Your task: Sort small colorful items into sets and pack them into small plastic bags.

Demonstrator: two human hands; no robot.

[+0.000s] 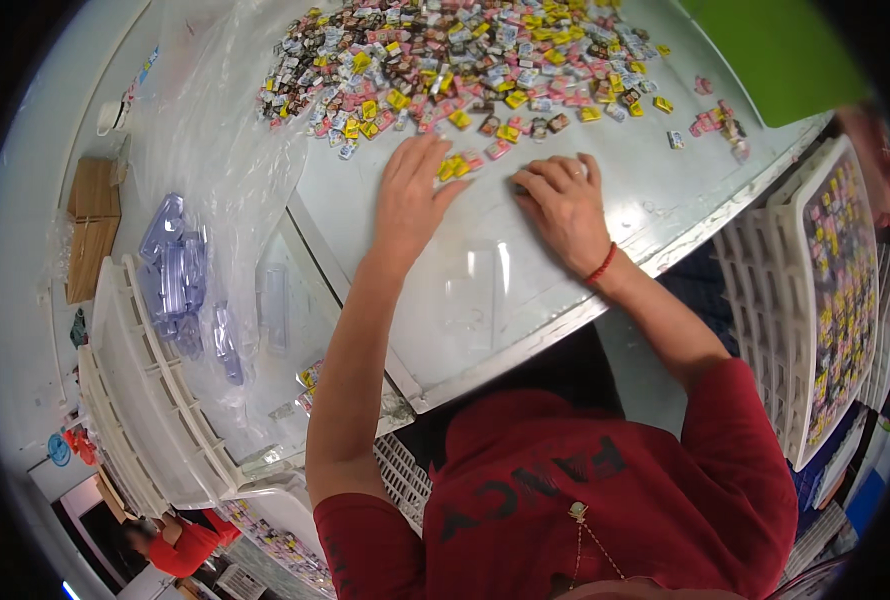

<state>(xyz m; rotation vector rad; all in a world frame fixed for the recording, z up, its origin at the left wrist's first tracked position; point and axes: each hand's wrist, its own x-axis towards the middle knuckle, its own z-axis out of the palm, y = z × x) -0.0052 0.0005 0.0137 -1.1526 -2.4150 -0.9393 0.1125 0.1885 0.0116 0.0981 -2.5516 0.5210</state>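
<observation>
My left hand (pixel 411 200) lies palm down on the white tabletop (pixel 350 210), its fingers stretched and the thumb apart. Beside its fingertips and thumb sit several small yellow and pink block-shaped pieces (pixel 453 167). To the right, my right hand (pixel 563 205) rests on the table with its fingers loosely bent and the little finger spread away. Nothing shows in its grip, though the underside is hidden. Nearer to me, between my forearms, a clear plastic tray (pixel 482 290) lies flat. A large heap of small printed pieces (pixel 465 60) in yellow, pink, brown and white spreads beyond both hands.
Clear plastic sheeting (pixel 220 130) and a pile of transparent plastic holders (pixel 177 270) occupy the left. White stacked trays (pixel 765 290) filled with similar pieces stand at the right edge. A green board (pixel 775 55) lies far right. Another person in red (pixel 180 545) is at lower left.
</observation>
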